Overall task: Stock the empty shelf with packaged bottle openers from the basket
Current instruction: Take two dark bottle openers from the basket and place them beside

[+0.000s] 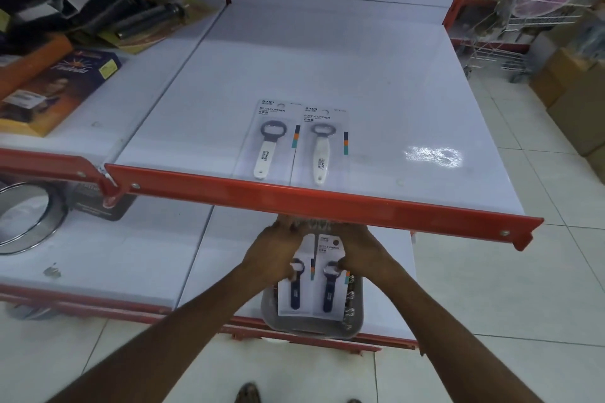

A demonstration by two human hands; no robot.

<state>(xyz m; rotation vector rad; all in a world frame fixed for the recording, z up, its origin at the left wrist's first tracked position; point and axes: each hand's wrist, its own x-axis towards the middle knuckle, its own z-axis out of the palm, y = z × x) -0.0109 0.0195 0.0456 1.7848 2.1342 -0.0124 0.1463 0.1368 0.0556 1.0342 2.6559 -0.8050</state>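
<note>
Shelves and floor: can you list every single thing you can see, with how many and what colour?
White-handled bottle opener packs: two, side by side on the upper shelf, near its red front rail.
Dark-handled bottle opener packs: two, held above the basket.
Basket: one, grey, on the lower shelf.
Boxes: several, dark and orange, upper left.
Round metal ring: one, silver, lower left.
Wire rack: white, holding pink items, right.
Cardboard boxes: brown, on the floor.
Left hand: grip on the left pack.
Right hand: grip on the right pack.
</note>
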